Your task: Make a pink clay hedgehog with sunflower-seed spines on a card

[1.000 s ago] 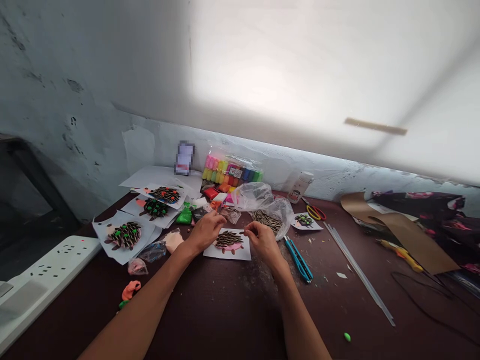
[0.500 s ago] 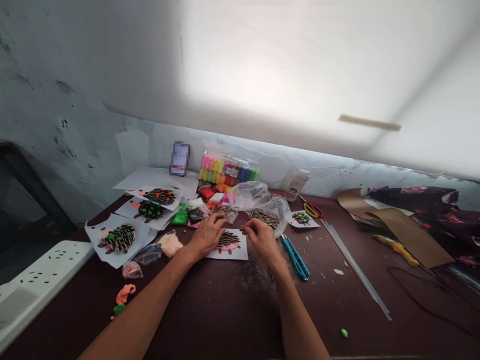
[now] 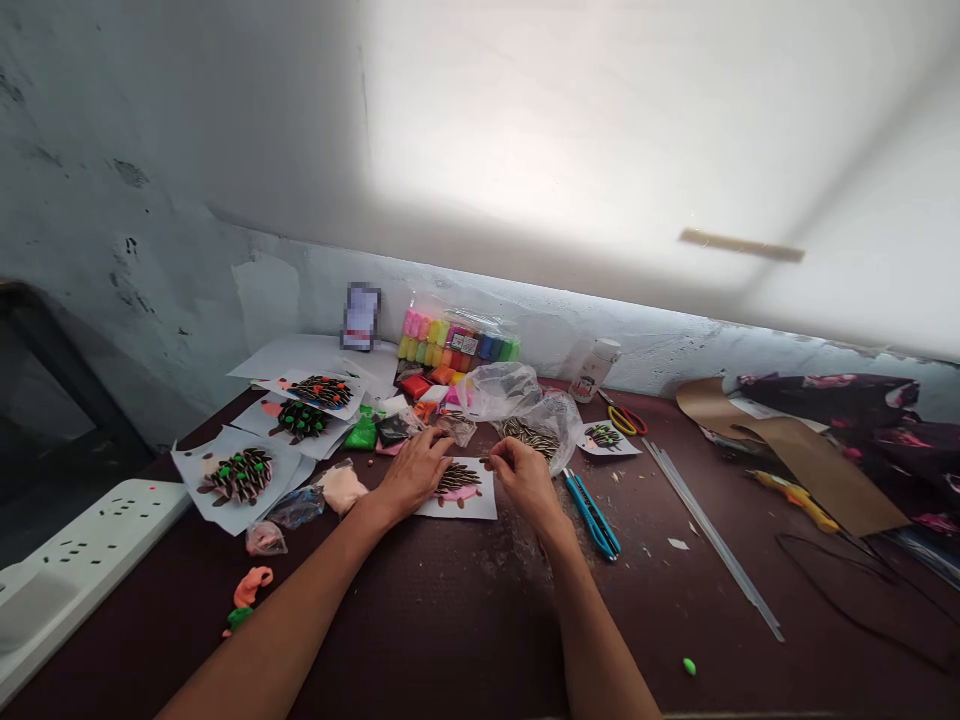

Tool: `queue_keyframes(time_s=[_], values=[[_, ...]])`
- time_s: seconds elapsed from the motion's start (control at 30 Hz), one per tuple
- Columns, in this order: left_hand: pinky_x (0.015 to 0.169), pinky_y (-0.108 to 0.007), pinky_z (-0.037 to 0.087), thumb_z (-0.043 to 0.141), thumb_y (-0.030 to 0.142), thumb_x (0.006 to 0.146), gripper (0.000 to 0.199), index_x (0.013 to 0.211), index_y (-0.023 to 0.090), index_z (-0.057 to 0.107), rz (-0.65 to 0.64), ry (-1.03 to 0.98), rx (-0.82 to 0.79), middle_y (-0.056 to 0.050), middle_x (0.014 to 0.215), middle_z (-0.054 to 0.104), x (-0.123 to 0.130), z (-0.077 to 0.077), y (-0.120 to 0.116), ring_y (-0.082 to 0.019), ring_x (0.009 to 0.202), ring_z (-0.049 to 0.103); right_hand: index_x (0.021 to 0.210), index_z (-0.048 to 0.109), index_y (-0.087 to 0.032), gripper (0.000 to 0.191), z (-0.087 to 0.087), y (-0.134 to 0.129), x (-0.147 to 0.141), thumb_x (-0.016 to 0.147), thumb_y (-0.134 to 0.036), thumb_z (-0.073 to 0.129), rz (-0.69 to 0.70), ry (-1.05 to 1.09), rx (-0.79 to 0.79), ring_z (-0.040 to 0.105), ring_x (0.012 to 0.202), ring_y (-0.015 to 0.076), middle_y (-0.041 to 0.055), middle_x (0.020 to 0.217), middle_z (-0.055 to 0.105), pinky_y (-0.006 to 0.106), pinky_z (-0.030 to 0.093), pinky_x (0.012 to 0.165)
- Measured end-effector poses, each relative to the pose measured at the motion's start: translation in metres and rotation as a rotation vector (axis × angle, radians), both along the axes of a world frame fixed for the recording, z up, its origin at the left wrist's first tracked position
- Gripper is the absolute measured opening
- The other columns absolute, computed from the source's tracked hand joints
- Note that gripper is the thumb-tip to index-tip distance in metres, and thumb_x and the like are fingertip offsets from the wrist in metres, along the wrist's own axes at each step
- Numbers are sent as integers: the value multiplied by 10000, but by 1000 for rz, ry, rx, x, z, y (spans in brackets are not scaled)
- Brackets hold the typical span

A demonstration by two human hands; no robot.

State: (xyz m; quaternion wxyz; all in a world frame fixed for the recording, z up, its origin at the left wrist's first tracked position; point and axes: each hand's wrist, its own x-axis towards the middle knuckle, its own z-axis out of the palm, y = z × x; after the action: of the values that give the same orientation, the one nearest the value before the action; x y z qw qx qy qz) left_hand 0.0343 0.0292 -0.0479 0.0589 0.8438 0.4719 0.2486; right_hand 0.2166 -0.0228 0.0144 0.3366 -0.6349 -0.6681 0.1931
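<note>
dark desk (image 3: 420,620): seed-spined hedgehog card (image 3: 480,508) btwn left hand (image 3: 412,475) & right hand (image 3: 527,485)

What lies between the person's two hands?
The head view shows a white card with a seed-covered clay hedgehog between the left hand and the right hand.

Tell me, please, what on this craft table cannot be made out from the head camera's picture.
Head view:
- What the right hand pinches: its own fingers hide it.
- The sides of the sunflower-seed picture: the left hand and the right hand cover them.
- The upright card by the wall: blurred out.
- The white bottle's label: too small to read.
- The power strip: cut off by the left edge.
</note>
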Motion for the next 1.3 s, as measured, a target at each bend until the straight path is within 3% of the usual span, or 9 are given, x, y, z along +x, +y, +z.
queue_keyframes(time_s=[0.77,1.3], values=[[913,-392,451,470,250,901,324,1200,184,577,7,17,-28,-118,1213,543,2,6,-5,-252,1081,539,713,623,-187,133,3,-1,-2,783,-162,513,5,-52,-19,559,638,130,6,700,678,224,339,602],[942,-390,442,482,295,895,311,1167,199,600,14,-39,1,-110,1190,554,1,-1,-1,-235,1082,535,661,670,-193,148,0,-4,-3,686,-99,559,139,-227,-191,502,559,104,-17,611,636,215,268,530]])
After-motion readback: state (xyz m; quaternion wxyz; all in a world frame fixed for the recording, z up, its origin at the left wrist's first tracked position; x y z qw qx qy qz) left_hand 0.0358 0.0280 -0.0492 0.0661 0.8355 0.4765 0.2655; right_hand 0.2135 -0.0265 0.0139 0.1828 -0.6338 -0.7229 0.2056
